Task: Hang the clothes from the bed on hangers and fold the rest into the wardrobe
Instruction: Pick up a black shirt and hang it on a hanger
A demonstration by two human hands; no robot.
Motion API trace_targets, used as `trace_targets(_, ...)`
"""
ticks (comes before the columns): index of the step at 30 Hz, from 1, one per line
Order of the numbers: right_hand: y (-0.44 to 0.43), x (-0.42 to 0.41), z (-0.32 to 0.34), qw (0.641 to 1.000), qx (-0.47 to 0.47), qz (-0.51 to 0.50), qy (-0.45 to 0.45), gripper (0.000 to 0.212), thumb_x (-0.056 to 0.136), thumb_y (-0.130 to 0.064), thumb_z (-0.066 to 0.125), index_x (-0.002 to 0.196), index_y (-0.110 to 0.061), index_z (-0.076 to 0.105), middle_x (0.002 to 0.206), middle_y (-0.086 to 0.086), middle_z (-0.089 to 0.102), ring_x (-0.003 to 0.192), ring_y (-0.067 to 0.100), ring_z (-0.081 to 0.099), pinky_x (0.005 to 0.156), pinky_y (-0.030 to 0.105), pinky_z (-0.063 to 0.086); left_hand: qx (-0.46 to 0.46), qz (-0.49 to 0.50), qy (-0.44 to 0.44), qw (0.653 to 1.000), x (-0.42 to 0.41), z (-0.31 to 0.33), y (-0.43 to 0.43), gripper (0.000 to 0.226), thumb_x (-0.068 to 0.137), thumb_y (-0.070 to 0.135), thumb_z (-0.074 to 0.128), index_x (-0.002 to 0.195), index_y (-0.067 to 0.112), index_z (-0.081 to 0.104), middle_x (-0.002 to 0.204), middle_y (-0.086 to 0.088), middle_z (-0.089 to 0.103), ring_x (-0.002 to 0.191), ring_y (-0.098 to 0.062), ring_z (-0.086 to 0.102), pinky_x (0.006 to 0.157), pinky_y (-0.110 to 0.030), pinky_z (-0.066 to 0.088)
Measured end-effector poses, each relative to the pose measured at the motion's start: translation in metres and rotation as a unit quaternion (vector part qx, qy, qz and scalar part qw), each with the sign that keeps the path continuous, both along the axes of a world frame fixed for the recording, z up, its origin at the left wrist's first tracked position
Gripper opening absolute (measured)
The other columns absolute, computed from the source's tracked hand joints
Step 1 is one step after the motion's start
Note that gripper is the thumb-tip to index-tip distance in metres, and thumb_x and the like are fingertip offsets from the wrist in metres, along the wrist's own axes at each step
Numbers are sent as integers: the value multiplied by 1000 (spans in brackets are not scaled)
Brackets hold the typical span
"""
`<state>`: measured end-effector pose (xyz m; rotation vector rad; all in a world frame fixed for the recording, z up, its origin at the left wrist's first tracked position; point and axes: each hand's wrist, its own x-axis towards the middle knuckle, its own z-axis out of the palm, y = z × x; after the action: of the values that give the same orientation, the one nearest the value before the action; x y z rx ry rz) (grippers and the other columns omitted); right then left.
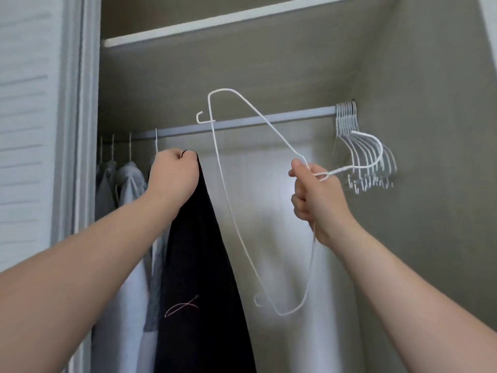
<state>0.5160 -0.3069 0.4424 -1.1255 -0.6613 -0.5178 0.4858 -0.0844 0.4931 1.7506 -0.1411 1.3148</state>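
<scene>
A slatted wardrobe door (27, 130) stands left of the hanging rail (295, 115), past the rail's left end. Under that left end, pale grey and white garments (129, 184) hang from thin white hangers, packed close together. Just right of them and just below the rail, the left hand (173, 179) is curled into a fist around the top edge of a black garment (199, 265), bunching the cloth between fingers and thumb. The garment hangs straight down from that grip, beside the pale clothes, and a thin pinkish stitched mark (183, 305) shows low on its front. In front of the rail's middle, a white wire hanger (217, 157) is turned on end: one shoulder rises above the rail, with a small notch hook level with the rail, and the other shoulder hangs well below it. The right hand (314, 200), below the rail and right of its middle, grips the hanger at the twisted neck, fingers wrapped round the wire and thumb on top. The hanger's hook curves away to the right. At the rail's right end, a bunch of empty white hangers (363, 157) hangs pressed together near the wardrobe's side wall. Above the rail, a white-edged shelf (215, 25) runs across the wardrobe.
</scene>
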Motion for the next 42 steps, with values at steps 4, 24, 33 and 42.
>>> trace_targets(4, 11, -29, -1, 997, -52, 49, -35, 25, 103, -32, 50, 87, -15, 58, 49, -7, 25, 37, 10, 18, 41, 16, 17, -10, 31, -16, 999, -55, 7, 3, 25, 90, 16, 43, 68, 19, 32, 64, -4, 26, 59, -18, 28, 54, -31, 21)
trace_targets(24, 6, -250, -25, 858, 23, 501, -110, 42, 107, -28, 42, 70, -20, 61, 47, -6, 26, 36, 8, 17, 40, 12, 17, -2, 447, -68, 892, -426, 34, -74, 28, 80, 16, 37, 64, 26, 17, 56, 8, 13, 50, -15, 12, 49, -26, 9)
trace_targets(33, 34, -420, -30, 748, 31, 655, -99, 40, 107, -27, 42, 73, -15, 58, 47, -5, 23, 38, 9, 15, 41, 15, 15, -25, 618, -33, 785, -645, 18, -125, 31, 79, 16, 39, 56, 24, 19, 51, 9, 16, 53, -17, 16, 54, -31, 13)
trace_targets(42, 30, -633, -57, 634, 23, 768, -91, 41, 106, -26, 42, 71, -18, 62, 47, -7, 24, 38, 9, 15, 42, 13, 19, -76, 760, 70, 642, -879, -3, -205, 24, 83, 7, 45, 63, 19, 39, 65, -4, 31, 63, -21, 29, 56, -27, 27)
